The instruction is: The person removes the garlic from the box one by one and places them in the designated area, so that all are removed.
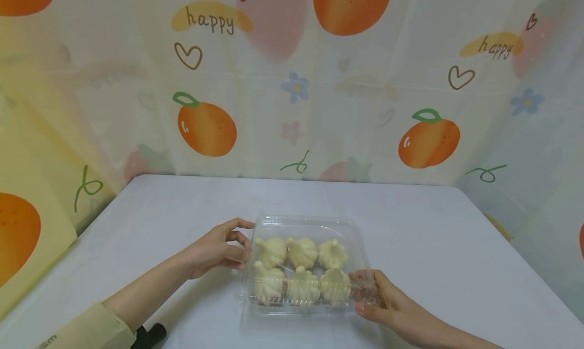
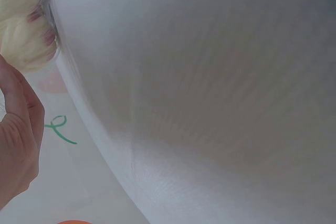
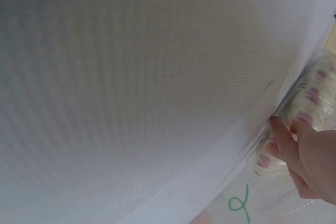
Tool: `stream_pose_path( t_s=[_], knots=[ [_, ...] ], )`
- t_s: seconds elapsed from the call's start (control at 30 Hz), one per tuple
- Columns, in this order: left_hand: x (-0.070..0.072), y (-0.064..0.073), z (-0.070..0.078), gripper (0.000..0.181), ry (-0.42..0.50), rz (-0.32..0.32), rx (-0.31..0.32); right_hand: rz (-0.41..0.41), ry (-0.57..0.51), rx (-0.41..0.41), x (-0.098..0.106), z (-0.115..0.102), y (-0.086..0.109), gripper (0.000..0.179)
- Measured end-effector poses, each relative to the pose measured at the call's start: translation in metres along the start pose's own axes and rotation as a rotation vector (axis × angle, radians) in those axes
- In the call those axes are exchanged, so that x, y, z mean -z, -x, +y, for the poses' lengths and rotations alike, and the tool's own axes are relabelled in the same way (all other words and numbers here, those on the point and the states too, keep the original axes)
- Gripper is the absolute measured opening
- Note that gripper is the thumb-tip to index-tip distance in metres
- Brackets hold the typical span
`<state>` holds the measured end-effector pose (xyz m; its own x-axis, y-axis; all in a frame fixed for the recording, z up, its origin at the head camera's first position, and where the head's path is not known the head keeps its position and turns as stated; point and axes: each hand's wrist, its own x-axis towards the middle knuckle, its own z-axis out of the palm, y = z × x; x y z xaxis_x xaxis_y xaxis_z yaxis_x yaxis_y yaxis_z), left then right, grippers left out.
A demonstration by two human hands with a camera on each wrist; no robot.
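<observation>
A clear plastic clamshell box (image 1: 310, 222) in the head view holds several pale garlic bulbs (image 1: 302, 252) in two rows. The wrist views show purple streaks on the bulbs. At the box's left edge, my left hand (image 1: 223, 250) holds the side with bent fingers; the fingertips meet the plastic near the far corner. My right hand (image 1: 388, 306) grips the near right corner, its thumb in front and its other fingers partly behind the clear plastic. In the right wrist view the right hand (image 3: 310, 156) lies along the box's side.
A white tabletop (image 1: 182, 202) spreads beneath the box. Behind it hangs a cloth (image 1: 347, 85) printed with oranges, hearts and flowers. A dark object (image 1: 152, 335) shows beside the left sleeve at the near edge of view.
</observation>
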<state>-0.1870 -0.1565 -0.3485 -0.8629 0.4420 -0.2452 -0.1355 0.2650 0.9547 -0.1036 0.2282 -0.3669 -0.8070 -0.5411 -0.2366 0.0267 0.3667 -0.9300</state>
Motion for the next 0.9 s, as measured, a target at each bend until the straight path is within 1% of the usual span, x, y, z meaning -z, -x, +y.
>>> stream_pose_path(
  t_s=[0.13, 0.4, 0.7, 0.77, 0.9],
  knots=[
    [0.0002, -0.0002, -0.0005, 0.071, -0.007, 0.005, 0.003, 0.007, -0.011, -0.023, -0.0010, -0.0011, 0.0001, 0.059],
    [-0.0003, 0.0000, 0.0000, 0.071, -0.006, 0.003, 0.000, 0.007, -0.041, -0.017, -0.0015, -0.0013, 0.0000, 0.059],
    [-0.0005, -0.0002, 0.0006, 0.071, -0.001, 0.000, -0.002, 0.049, -0.056, -0.079, -0.0040, 0.0000, -0.0002, 0.064],
    [-0.0004, -0.0002, 0.0003, 0.071, -0.002, 0.000, -0.004, 0.053, -0.066, -0.077, -0.0043, 0.0010, -0.0004, 0.063],
    [0.0000, -0.0004, -0.0008, 0.072, -0.003, 0.001, -0.004, 0.051, -0.076, -0.043, -0.0043, 0.0035, -0.0008, 0.061]
  ],
)
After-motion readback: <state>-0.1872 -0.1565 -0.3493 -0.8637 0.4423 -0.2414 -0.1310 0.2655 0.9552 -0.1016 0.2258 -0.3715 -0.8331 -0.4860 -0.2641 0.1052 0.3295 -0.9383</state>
